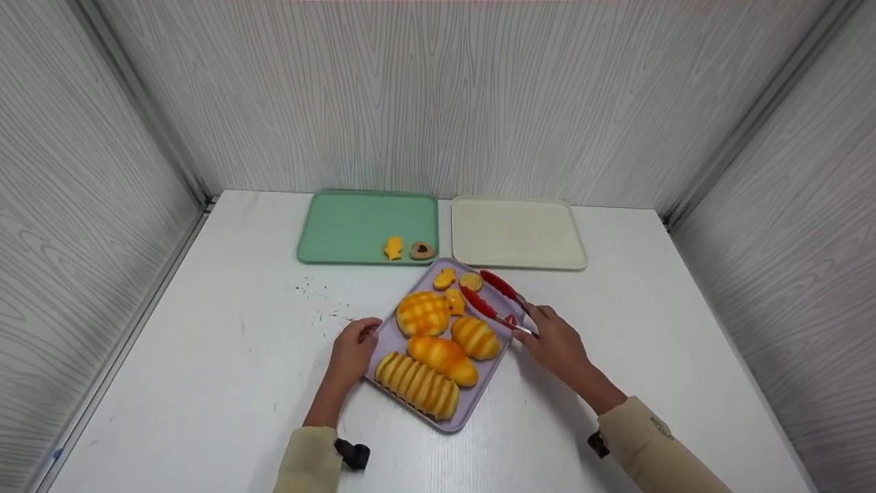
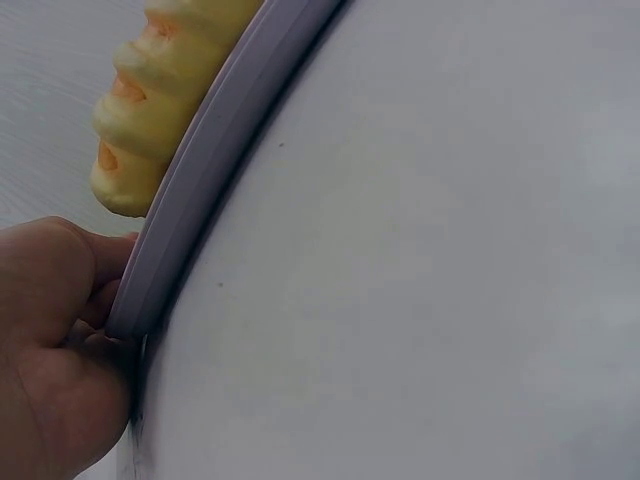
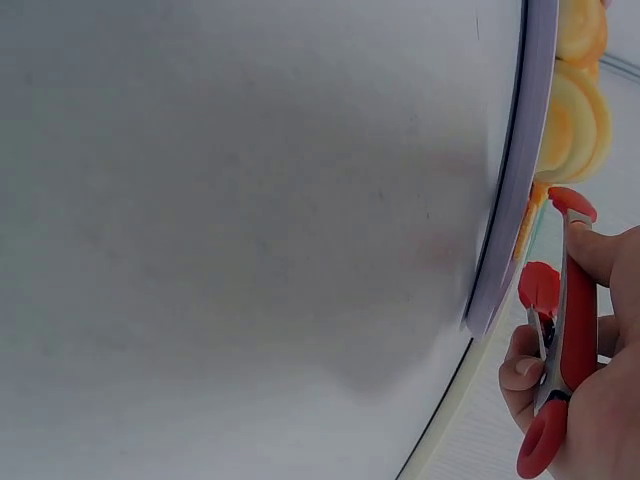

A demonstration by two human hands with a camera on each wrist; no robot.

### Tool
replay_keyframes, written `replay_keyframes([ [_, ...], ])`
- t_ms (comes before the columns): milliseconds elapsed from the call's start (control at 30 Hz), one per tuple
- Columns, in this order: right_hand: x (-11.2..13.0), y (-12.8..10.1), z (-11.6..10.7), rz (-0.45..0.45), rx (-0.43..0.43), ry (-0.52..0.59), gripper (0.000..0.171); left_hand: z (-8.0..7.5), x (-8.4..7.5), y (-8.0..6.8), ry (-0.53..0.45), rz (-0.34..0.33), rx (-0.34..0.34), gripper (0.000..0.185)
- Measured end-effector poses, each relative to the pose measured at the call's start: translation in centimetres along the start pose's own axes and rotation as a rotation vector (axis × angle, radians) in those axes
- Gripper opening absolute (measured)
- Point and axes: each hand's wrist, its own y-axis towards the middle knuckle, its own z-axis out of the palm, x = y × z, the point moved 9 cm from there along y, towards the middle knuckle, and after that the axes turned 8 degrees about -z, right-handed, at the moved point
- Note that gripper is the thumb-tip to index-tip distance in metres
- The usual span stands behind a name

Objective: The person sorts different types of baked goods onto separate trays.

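Observation:
A lavender tray (image 1: 489, 376) lies askew near the table's front, loaded with toy breads: a checkered bun (image 1: 422, 313), a long ridged loaf (image 1: 417, 385), two rolls and several small pastries. My left hand (image 1: 361, 337) grips the tray's left edge; in the left wrist view the fingers (image 2: 60, 300) curl at the rim (image 2: 200, 170) below the ridged loaf (image 2: 150, 110). My right hand (image 1: 539, 323) holds red tongs (image 1: 493, 298) whose tips reach over the tray's far corner. The right wrist view shows the tongs (image 3: 568, 330) pinched beside the tray rim (image 3: 510, 200).
A green tray (image 1: 349, 226) at the back holds a small fish-shaped pastry (image 1: 393, 248) and a heart-shaped cookie (image 1: 422, 250). A cream tray (image 1: 517, 233) lies to its right. Grey walls enclose the white table (image 1: 205, 356) on three sides.

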Motion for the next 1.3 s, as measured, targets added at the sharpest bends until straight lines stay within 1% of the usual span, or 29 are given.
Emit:
replay_keyframes([
  [167, -0.3, -0.3, 0.4, 0.022, 0.014, -0.011, 0.067, -0.1, 0.1, 0.0, -0.001, -0.003, -0.006, 0.029],
  [333, -0.3, 0.0, 0.7, 0.039, 0.027, -0.031, 0.067, -0.1, 0.1, 0.0, -0.009, -0.007, -0.01, 0.029],
  [667, 0.5, 0.4, 0.7, -0.026, -0.023, -0.075, 0.07, -0.2, -0.2, -0.1, -0.007, 0.026, -0.007, 0.029],
  [800, 0.6, 0.6, 0.9, -0.026, -0.017, -0.089, 0.07, -0.2, -0.1, -0.1, 0.01, 0.013, -0.007, 0.03],
  [933, 0.8, 0.8, 0.8, -0.04, -0.033, -0.094, 0.066, -0.1, 0.0, -0.1, 0.013, -0.003, -0.005, 0.03],
  [1067, 0.6, 0.7, 0.9, -0.047, -0.045, -0.097, 0.064, 0.0, 0.1, 0.0, 0.004, -0.005, -0.002, 0.03],
  [1300, 0.5, 0.6, 0.9, -0.056, -0.049, -0.085, 0.066, 0.0, 0.0, 0.0, 0.001, -0.02, 0.0, 0.03],
])
